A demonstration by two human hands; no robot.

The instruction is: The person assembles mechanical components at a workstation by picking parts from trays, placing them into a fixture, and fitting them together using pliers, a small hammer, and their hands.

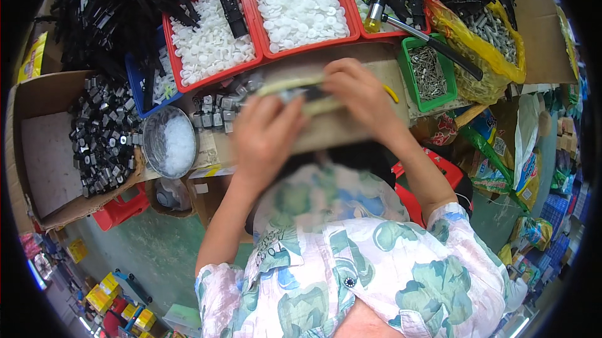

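Both my hands work close together over the bench, in front of the trays. My right hand [364, 96] has its fingers curled down on a dark narrow part [313, 92], whose kind I cannot tell. Bent and blurred by motion, the fingers of my left hand [266, 131] are closed near a small silvery piece [287, 95] at the left of that part; their exact hold is hidden. A pale strip-like edge [291, 83] shows behind the fingers. Small metal-and-black blocks [216, 112] lie left of my left hand. Beside my right hand is a yellow curved object [390, 93].
Behind stand a red tray [307, 49] of white discs and another red tray [222, 76] of small white pieces. To the right are a green tray [439, 102] of metal fasteners, a hammer [451, 56] and a yellow bag [501, 81]. A metal bowl [149, 140] and cardboard box [47, 156] stand left.
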